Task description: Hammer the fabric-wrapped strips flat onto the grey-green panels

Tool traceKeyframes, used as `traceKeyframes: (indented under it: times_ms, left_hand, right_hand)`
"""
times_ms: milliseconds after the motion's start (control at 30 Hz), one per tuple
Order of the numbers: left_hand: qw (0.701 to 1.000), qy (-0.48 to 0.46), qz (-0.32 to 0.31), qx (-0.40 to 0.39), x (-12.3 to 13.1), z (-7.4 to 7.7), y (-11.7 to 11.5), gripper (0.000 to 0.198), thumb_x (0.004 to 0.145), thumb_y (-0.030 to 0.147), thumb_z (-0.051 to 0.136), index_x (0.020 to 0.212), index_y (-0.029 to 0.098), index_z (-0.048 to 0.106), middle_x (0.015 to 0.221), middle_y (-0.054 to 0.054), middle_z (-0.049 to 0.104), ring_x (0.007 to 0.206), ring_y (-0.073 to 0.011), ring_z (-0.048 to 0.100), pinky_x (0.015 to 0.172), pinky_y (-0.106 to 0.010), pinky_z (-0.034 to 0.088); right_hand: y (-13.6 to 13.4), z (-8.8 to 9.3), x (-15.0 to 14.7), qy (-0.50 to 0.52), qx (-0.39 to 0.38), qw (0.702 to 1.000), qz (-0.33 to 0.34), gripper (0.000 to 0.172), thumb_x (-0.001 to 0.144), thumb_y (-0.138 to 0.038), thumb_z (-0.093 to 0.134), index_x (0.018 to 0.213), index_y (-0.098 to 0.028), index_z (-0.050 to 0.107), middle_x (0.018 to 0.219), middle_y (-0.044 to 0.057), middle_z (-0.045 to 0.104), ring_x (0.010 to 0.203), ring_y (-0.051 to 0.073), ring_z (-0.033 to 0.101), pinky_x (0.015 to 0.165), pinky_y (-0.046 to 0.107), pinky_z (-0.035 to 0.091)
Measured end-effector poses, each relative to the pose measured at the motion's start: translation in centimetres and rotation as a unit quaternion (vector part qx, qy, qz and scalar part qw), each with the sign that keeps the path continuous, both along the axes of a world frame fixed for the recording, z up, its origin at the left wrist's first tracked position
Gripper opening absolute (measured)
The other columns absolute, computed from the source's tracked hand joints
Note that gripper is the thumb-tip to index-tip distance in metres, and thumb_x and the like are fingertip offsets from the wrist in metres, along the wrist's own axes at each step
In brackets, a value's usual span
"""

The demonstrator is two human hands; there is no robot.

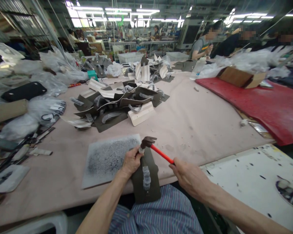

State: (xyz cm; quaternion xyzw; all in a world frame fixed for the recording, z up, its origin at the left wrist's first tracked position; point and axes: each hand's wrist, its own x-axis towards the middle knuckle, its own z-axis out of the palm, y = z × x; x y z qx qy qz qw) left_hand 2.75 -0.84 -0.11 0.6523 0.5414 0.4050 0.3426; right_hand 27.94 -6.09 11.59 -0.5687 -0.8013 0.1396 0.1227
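My right hand [185, 172] is closed around the red handle of a claw hammer [162, 154]. The hammer's dark head is at the top of a short punch-like tool, of which only a pale, light-coloured part shows. My left hand [132, 161] pinches that tool upright at the far end of a dark olive panel [150, 165]. A strap wrapped in clear plastic [146, 178] is fixed along the panel, whose near end hangs over the table edge by my lap. Beneath and left of the panel lies a worn white cutting board [107, 159] with black marks.
Ahead is a pile of similar olive panels [114, 122] with wrapped straps. Plastic bags [51, 110] and loose tools crowd the left. A red sheet [254, 104] with a cardboard box [236, 77] covers the right. A white spotted surface [256, 182] adjoins the table; people sit farther back.
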Motion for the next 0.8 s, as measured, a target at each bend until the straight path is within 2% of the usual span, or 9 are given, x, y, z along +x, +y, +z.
traceKeyframes:
  times_ms: [100, 267, 367, 433, 500, 567, 633, 700, 800]
  left_hand:
    - [1.0, -0.013, -0.003, 0.006, 0.0, 0.0, 0.0, 0.02, 0.086, 0.019, 0.055, 0.101, 0.021, 0.068, 0.089, -0.002, 0.073, 0.083, -0.0178, 0.066, 0.077, -0.027, 0.049]
    - [1.0, -0.021, 0.005, 0.002, 0.0, -0.1, 0.1, 0.02, 0.085, 0.022, 0.057, 0.101, 0.02, 0.069, 0.088, -0.002, 0.073, 0.079, -0.0172, 0.066, 0.075, -0.026, 0.051]
    - [1.0, -0.027, 0.004, -0.001, -0.1, -0.1, 0.1, 0.019, 0.085, 0.023, 0.058, 0.1, 0.02, 0.069, 0.088, -0.002, 0.073, 0.079, -0.0168, 0.067, 0.074, -0.026, 0.051]
    - [0.999, -0.036, 0.006, -0.001, -0.1, 0.0, 0.0, 0.018, 0.084, 0.023, 0.059, 0.099, 0.019, 0.069, 0.089, -0.002, 0.074, 0.081, -0.017, 0.067, 0.075, -0.026, 0.052]
    - [0.999, -0.042, 0.014, -0.002, 0.0, 0.0, 0.0, 0.017, 0.083, 0.023, 0.061, 0.098, 0.019, 0.07, 0.09, -0.002, 0.074, 0.082, -0.0171, 0.068, 0.076, -0.026, 0.052]
    - [0.999, -0.048, 0.023, -0.008, 0.1, -0.1, 0.1, 0.016, 0.083, 0.024, 0.063, 0.095, 0.019, 0.07, 0.089, -0.002, 0.074, 0.081, -0.0165, 0.068, 0.076, -0.025, 0.052]
    - [0.996, -0.074, 0.032, -0.022, 0.2, -0.2, 0.2, 0.016, 0.08, 0.026, 0.066, 0.093, 0.018, 0.07, 0.087, -0.002, 0.074, 0.079, -0.0162, 0.068, 0.075, -0.025, 0.053]
    - [0.989, -0.13, 0.057, -0.044, 0.3, -0.2, 0.5, 0.021, 0.075, 0.028, 0.071, 0.094, 0.017, 0.069, 0.086, -0.002, 0.074, 0.079, -0.0168, 0.069, 0.076, -0.026, 0.055]
    - [0.963, -0.226, 0.135, -0.056, 0.2, -0.1, 0.9, 0.032, 0.071, 0.033, 0.076, 0.096, 0.015, 0.065, 0.087, -0.005, 0.074, 0.08, -0.0182, 0.071, 0.077, -0.029, 0.057]
  right_hand:
    - [0.4, -1.9, 1.4, -0.061, -0.089, 0.994, -0.029, 0.023, 0.1, -0.038, 0.043, 0.087, -0.02, 0.051, 0.063, 0.003, 0.056, 0.05, 0.015, 0.044, 0.053, 0.03, 0.015]
    - [2.1, -5.7, 2.1, -0.012, -0.182, 0.98, -0.08, 0.026, 0.103, -0.034, 0.036, 0.091, -0.018, 0.054, 0.065, 0.002, 0.056, 0.059, 0.017, 0.051, 0.058, 0.028, 0.024]
    - [2.9, -7.5, 0.9, -0.034, -0.136, 0.985, -0.096, 0.025, 0.102, -0.031, 0.038, 0.104, -0.014, 0.056, 0.085, 0.01, 0.063, 0.075, 0.022, 0.059, 0.066, 0.029, 0.035]
    - [2.7, -7.5, -0.8, -0.023, -0.045, 0.995, -0.082, 0.03, 0.1, -0.032, 0.043, 0.121, -0.012, 0.053, 0.109, 0.017, 0.061, 0.095, 0.027, 0.059, 0.078, 0.034, 0.042]
    - [1.8, -6.7, -3.1, 0.033, 0.004, 0.998, -0.044, 0.046, 0.098, -0.036, 0.049, 0.136, -0.012, 0.042, 0.122, 0.019, 0.056, 0.107, 0.028, 0.056, 0.09, 0.038, 0.044]
    - [0.7, -5.7, -5.8, 0.077, -0.024, 0.997, 0.001, 0.055, 0.096, -0.042, 0.052, 0.141, -0.014, 0.038, 0.122, 0.016, 0.057, 0.108, 0.027, 0.057, 0.092, 0.038, 0.045]
    - [-0.4, -5.2, -8.4, 0.059, -0.086, 0.994, 0.024, 0.045, 0.097, -0.04, 0.05, 0.135, -0.016, 0.046, 0.114, 0.014, 0.062, 0.099, 0.026, 0.062, 0.086, 0.036, 0.049]
    - [-1.1, -5.4, -10.2, 0.005, -0.14, 0.99, 0.019, 0.032, 0.098, -0.03, 0.044, 0.123, -0.014, 0.054, 0.105, 0.013, 0.065, 0.087, 0.026, 0.066, 0.077, 0.035, 0.05]
    - [-1.3, -6.2, -10.9, -0.018, -0.167, 0.986, -0.006, 0.03, 0.096, -0.018, 0.038, 0.119, -0.011, 0.056, 0.101, 0.016, 0.066, 0.085, 0.026, 0.067, 0.074, 0.033, 0.05]
